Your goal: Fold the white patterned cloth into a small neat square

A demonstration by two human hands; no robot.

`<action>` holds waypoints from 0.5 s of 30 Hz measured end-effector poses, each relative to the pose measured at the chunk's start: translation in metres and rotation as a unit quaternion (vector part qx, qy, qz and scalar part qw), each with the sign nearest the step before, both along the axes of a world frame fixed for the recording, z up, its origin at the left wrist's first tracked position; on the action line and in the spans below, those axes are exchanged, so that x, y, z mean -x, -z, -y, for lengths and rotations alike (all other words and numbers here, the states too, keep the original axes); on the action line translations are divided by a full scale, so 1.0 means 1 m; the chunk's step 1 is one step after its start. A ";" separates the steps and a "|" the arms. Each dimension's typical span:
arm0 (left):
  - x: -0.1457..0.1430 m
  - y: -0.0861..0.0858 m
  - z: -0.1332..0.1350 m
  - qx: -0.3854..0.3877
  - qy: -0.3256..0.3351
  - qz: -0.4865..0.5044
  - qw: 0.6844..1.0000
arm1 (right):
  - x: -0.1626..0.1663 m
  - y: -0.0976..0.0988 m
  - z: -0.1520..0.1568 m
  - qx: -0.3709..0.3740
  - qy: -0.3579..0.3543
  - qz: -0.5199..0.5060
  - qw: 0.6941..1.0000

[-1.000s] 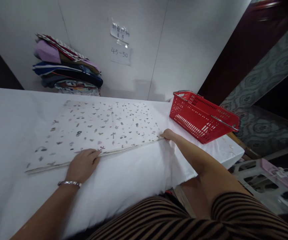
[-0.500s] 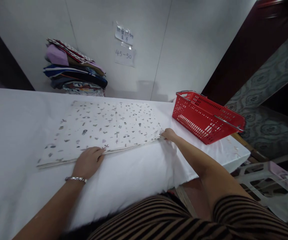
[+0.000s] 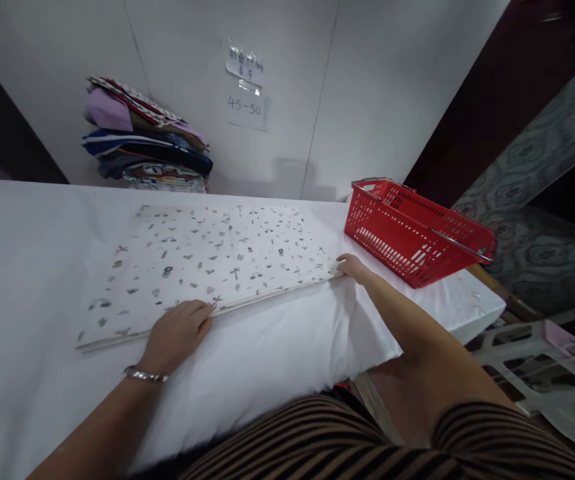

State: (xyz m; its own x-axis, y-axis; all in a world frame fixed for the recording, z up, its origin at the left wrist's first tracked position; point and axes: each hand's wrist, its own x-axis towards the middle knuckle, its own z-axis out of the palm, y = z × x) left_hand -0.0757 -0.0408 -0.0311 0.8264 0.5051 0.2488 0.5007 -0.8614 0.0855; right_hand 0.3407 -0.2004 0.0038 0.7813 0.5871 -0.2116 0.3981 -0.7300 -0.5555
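A folded white cloth (image 3: 197,260) with small printed figures lies flat on the table, its near edge showing several stacked layers. My left hand (image 3: 180,333), with a bracelet at the wrist, rests palm down across that near edge, left of its middle; the fingers lie extended on the cloth and the thumb side faces right. At the near right corner, my right hand (image 3: 352,267) has its fingers on top and pinches the layers at the edge. The undersides of both hands are hidden.
A red plastic basket (image 3: 412,237) with metal handles stands right of the cloth. Behind, a stack of folded fabrics (image 3: 147,137) sits against the wall. Paper signs (image 3: 244,107) hang there. White cloth covers the table (image 3: 267,353); a pale plastic stool (image 3: 537,367) is lower right.
My right hand has moved slightly right, and the cloth's near right corner now lies flatter and farther out, its near edge straighter. My left hand stays at nearly the same place on the edge.
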 end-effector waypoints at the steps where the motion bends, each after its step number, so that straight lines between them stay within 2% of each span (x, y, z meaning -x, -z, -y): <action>1: 0.000 0.000 0.003 0.004 0.009 -0.002 1.000 | -0.001 0.001 0.004 0.002 -0.003 0.004 1.000; 11: 0.002 0.007 0.008 0.002 0.031 0.034 0.999 | 0.005 0.021 0.024 0.005 -0.061 0.106 0.992; 15: 0.002 0.006 0.009 0.013 0.032 0.058 0.998 | 0.013 0.023 0.028 0.027 -0.089 0.159 0.983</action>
State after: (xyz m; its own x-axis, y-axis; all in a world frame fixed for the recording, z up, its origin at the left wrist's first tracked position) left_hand -0.0777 -0.0495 -0.0375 0.8238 0.4600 0.3312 0.4305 -0.8879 0.1623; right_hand 0.3274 -0.2286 -0.0188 0.6984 0.7157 -0.0080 0.6701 -0.6578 -0.3439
